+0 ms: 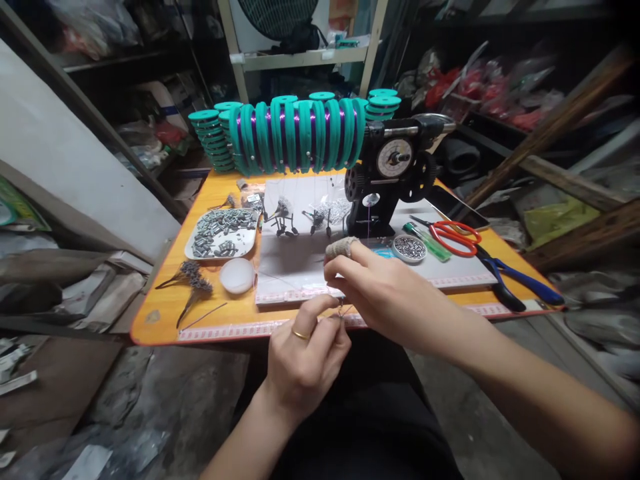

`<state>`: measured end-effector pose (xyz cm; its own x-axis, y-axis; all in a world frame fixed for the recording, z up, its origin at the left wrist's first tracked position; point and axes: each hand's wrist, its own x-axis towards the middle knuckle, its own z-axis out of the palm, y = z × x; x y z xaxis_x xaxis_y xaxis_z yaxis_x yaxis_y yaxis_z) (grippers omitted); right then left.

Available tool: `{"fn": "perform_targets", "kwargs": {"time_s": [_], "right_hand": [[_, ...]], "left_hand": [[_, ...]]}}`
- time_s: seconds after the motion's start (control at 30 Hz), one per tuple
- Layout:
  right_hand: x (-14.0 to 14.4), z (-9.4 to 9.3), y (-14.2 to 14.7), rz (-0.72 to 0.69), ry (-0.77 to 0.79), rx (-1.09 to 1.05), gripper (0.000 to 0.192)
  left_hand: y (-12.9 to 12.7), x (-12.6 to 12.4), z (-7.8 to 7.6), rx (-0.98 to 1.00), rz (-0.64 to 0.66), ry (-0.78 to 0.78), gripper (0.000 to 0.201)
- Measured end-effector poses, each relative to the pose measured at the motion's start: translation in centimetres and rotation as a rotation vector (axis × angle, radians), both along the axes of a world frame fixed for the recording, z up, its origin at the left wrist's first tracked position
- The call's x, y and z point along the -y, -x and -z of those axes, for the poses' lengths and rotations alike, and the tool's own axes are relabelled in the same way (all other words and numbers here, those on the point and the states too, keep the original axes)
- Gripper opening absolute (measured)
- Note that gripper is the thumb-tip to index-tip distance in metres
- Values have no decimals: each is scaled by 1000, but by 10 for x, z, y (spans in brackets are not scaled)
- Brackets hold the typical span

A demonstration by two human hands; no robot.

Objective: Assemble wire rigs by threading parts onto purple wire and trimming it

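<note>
My left hand (307, 353), a ring on one finger, is closed in a pinch just off the table's front edge. A tiny piece at its fingertips is too small to name. Directly above, my right hand (367, 280) has its fingers curled and pressed together, one of them wrapped in grey tape (343, 249). Whatever the right fingers hold is hidden. Both hands are close together before a white board (285, 267). Behind them a row of teal spools (300, 137) wound with purple wire sits on a black geared winding machine (387, 173), with thin strands hanging down.
Left on the orange table (155, 313) are a white tray (253, 243) of small grey cylinders, a white cup (237, 275) and dark wire bundles (193, 280). At right are a dish of metal beads (410, 248), red-handled scissors (457, 237), blue-handled pliers (525, 280) and a phone (457, 205).
</note>
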<state>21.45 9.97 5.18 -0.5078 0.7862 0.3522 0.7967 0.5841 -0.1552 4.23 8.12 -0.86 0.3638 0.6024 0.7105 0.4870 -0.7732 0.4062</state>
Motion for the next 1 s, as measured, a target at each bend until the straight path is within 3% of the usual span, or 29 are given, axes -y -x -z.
{"fn": "perform_targets", "kwargs": {"time_s": [0.07,0.1,0.23,0.27,0.33,0.43,0.53,0.6,0.7,0.8,0.9,1.0], "right_hand": [[3,0,1,-17,-23,-60,14],[6,1,0,-19,-66,-118,14],[26,9,-2,79,-229,-444,16],[31,12,-2,103,-174,-506,14],[40,19,-2,119,46,-596,8],[46,28,3,141,286,-714,10],[48,33,7,132,230,-733,5],[48,34,5,87,24,-631,10],[46,32,-3,-113,-239,-449,19],[39,23,-10,-288,-196,-325,17],[29,10,-10,-280,-165,-287,22],[18,0,-4,-217,-40,-278,22]], "left_hand": [[-1,3,0,42,33,24,20],[-2,4,0,124,40,123,19],[-6,11,-2,751,122,893,11],[-8,12,-3,909,168,1063,15],[-13,14,-5,1132,248,1263,20],[-18,16,-6,1251,285,1316,22],[-19,17,-4,1214,291,1268,21],[-16,16,-3,1082,285,1178,17],[-7,16,-6,760,201,892,10],[1,15,-12,447,112,522,7],[5,13,-15,203,36,144,18],[4,10,-13,56,-8,-130,23]]}}
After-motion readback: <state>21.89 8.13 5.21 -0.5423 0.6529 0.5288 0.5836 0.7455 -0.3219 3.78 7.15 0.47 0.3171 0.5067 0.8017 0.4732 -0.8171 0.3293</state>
